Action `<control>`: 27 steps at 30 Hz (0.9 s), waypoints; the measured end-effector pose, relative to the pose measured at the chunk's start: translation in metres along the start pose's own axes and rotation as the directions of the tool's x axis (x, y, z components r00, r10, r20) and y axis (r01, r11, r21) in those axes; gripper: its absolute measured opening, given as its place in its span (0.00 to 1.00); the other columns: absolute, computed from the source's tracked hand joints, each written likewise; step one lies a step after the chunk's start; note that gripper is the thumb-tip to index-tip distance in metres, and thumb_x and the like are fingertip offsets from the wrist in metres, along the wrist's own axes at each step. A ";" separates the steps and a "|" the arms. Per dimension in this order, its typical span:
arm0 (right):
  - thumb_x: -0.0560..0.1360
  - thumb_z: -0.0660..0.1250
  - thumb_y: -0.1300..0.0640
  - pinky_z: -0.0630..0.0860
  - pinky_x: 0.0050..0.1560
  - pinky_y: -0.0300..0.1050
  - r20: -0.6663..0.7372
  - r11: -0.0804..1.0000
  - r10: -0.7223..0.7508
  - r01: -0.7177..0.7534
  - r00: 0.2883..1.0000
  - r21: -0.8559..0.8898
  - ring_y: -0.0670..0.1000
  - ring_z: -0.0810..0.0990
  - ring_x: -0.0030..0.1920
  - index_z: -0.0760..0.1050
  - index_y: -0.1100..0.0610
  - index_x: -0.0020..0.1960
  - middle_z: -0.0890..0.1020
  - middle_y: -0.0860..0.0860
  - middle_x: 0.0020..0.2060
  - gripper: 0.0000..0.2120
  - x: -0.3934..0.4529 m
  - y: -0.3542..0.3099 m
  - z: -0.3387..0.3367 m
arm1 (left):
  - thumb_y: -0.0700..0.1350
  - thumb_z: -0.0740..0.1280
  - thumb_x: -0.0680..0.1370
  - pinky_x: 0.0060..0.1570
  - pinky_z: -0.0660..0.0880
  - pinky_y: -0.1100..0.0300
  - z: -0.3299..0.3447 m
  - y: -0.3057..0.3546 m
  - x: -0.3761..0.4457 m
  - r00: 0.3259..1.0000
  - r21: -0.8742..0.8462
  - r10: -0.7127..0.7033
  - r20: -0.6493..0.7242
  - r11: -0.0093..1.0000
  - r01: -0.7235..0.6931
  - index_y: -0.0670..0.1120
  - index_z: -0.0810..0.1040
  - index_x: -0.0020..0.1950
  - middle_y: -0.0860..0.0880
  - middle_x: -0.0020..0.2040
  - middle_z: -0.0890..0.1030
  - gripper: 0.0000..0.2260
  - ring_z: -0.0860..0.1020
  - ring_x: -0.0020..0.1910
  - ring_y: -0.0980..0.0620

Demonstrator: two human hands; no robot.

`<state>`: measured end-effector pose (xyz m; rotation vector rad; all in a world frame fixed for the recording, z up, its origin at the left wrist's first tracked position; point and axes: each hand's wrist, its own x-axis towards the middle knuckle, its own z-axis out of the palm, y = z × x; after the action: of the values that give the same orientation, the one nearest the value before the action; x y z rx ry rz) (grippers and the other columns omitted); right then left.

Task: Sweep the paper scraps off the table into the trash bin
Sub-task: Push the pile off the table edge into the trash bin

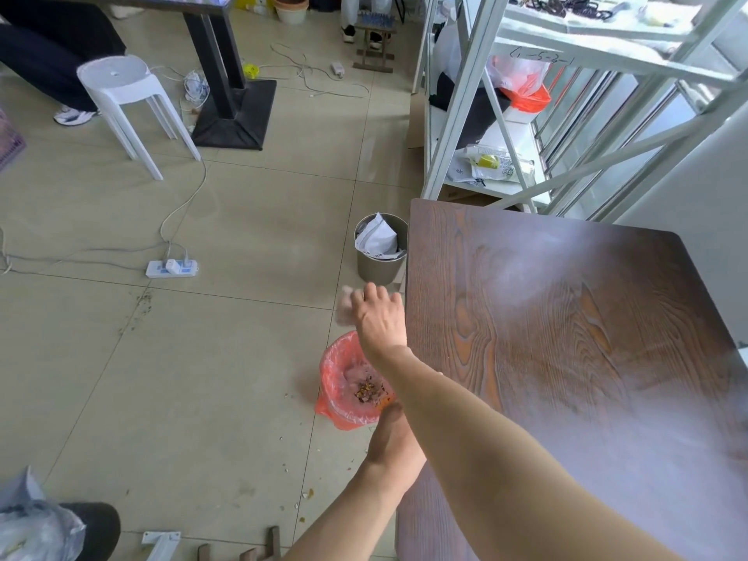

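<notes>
- Right hand (pixel 378 317) is past the worktop (pixel 566 317) left edge, fingers bent around something blurred.
- Left hand (pixel 390 439) is below that edge; its grip I cannot tell.
- Bin (pixel 348 382) with scraps (pixel 368 388) stands on the floor under both hands.

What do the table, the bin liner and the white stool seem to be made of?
The table looks like dark-stained wood or wood veneer: bold grain rings, slight sheen. The bin liner seems to be thin red-orange plastic film, translucent and crinkled. The white stool looks like moulded plastic, smooth and matte.
</notes>
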<state>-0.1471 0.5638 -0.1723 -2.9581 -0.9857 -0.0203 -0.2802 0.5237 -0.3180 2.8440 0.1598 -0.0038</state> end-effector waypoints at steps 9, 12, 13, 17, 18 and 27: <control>0.74 0.65 0.57 0.64 0.63 0.51 0.208 0.979 -0.031 0.072 0.978 -0.193 0.55 0.73 0.57 0.69 0.58 0.63 0.76 0.54 0.55 0.19 -0.003 0.008 0.018 | 0.71 0.68 0.40 0.50 0.62 0.84 -0.148 0.044 -0.019 1.000 0.198 0.003 0.021 0.980 -0.007 0.54 0.62 0.52 0.68 0.31 0.81 0.45 0.75 0.42 0.81; 0.75 0.64 0.54 0.65 0.60 0.50 0.171 0.992 0.052 -0.031 0.984 -0.121 0.54 0.74 0.56 0.72 0.55 0.60 0.77 0.52 0.54 0.15 -0.001 0.012 0.016 | 0.54 0.70 0.57 0.56 0.66 0.80 -0.139 0.045 -0.015 0.978 0.058 0.033 0.206 0.997 -0.046 0.52 0.64 0.55 0.63 0.41 0.84 0.30 0.78 0.47 0.73; 0.75 0.64 0.52 0.66 0.57 0.50 0.141 0.993 0.112 -0.105 0.984 -0.055 0.54 0.76 0.55 0.74 0.55 0.58 0.78 0.52 0.53 0.13 -0.001 0.013 0.014 | 0.45 0.68 0.66 0.61 0.68 0.73 -0.121 0.047 -0.018 0.972 0.126 0.127 0.198 0.980 -0.154 0.48 0.67 0.58 0.58 0.50 0.83 0.21 0.77 0.55 0.64; 0.73 0.66 0.54 0.73 0.51 0.51 0.106 0.854 0.390 -0.402 0.915 0.331 0.57 0.79 0.50 0.78 0.56 0.50 0.80 0.53 0.48 0.09 0.001 0.027 -0.001 | 0.40 0.70 0.57 0.40 0.76 0.70 -0.147 0.056 -0.006 0.965 0.018 0.188 0.184 0.981 -0.195 0.50 0.81 0.34 0.56 0.33 0.80 0.09 0.80 0.36 0.60; 0.72 0.66 0.54 0.75 0.48 0.50 0.127 0.789 0.447 -0.457 0.885 0.411 0.57 0.80 0.48 0.78 0.56 0.49 0.80 0.54 0.47 0.08 0.000 0.031 -0.007 | 0.41 0.68 0.58 0.42 0.77 0.71 -0.153 0.059 -0.007 0.958 -0.053 0.187 0.219 0.982 -0.180 0.52 0.83 0.37 0.56 0.35 0.82 0.11 0.81 0.39 0.61; 0.77 0.65 0.59 0.67 0.30 0.40 0.363 0.160 0.425 -0.464 0.829 0.871 0.48 0.69 0.27 0.69 0.59 0.32 0.68 0.49 0.26 0.15 -0.018 0.081 -0.046 | 0.62 0.80 0.53 0.49 0.79 0.68 -0.134 0.056 -0.001 0.971 -0.207 0.184 0.155 0.967 -0.150 0.51 0.84 0.53 0.56 0.57 0.83 0.31 0.81 0.55 0.60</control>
<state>-0.1126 0.4868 -0.1277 -1.9085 0.0765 0.4661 -0.2768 0.5090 -0.1734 2.6365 -0.1126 -0.1889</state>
